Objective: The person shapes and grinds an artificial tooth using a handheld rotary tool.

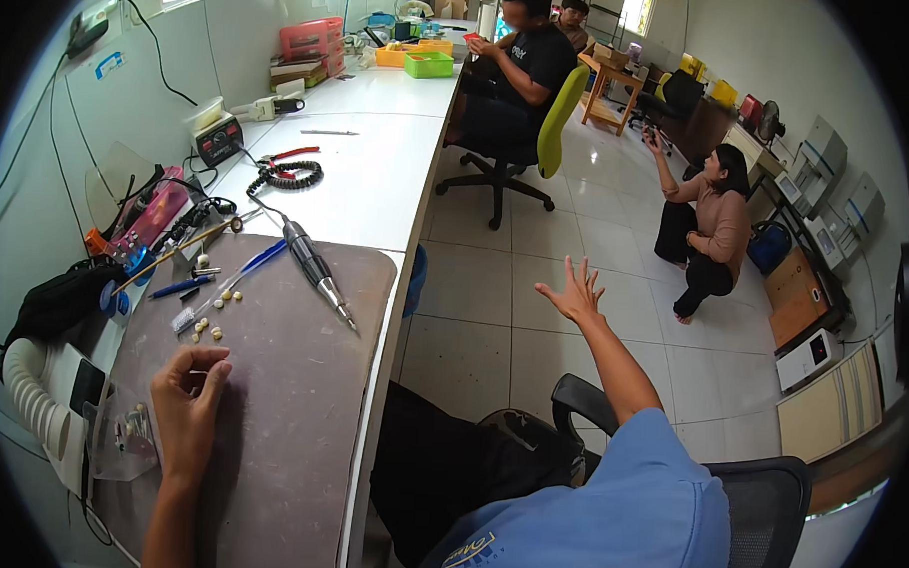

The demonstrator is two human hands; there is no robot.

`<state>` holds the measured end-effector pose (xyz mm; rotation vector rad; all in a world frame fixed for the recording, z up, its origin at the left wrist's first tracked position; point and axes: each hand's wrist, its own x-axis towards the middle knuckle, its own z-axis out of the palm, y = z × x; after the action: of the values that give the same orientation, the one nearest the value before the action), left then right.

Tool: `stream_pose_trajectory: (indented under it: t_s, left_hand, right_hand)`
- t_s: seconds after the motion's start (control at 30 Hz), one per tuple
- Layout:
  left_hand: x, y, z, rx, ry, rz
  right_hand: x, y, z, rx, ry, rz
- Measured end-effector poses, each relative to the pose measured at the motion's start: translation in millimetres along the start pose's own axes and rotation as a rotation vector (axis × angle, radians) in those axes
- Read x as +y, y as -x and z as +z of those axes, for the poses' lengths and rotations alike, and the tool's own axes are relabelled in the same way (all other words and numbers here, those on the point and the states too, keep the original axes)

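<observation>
My left hand (189, 400) is over the brown mat (289, 448) with its fingers curled and the thumb close to the index finger. Whatever it may hold is hidden. Just beyond its fingertips lie several small cream-coloured pieces (216, 332). A clear tube with a blue end (255, 266) and a blue pen (172, 288) are farther up the mat. The dark rotary handpiece (315, 269) rests across the mat's far right corner, its metal tip pointing toward me. My right hand (577, 294) is raised off to the right, fingers spread and empty, above the tiled floor.
Left of the mat stand a white ribbed hose (40, 390) and a clear plastic bag (127, 438). Farther along the white bench are red-handled pliers (293, 154), a control box (219, 139) and a green bin (428, 65). One person (527, 76) sits beyond; another (719, 208) squats at right.
</observation>
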<state>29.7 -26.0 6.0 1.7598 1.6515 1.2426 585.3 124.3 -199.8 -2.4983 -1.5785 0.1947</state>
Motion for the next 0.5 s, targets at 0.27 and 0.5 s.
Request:
stream_pose_trajectory:
  t_s: [0.27,0.5]
  left_hand:
    - [0,-4,4,0.042,0.04,0.053]
    - [7,3,0,0.038,0.006,0.016]
  right_hand:
    - [16,10,50,0.191,-0.159,-0.095]
    - [15,23,56,0.182,-0.54,-0.301]
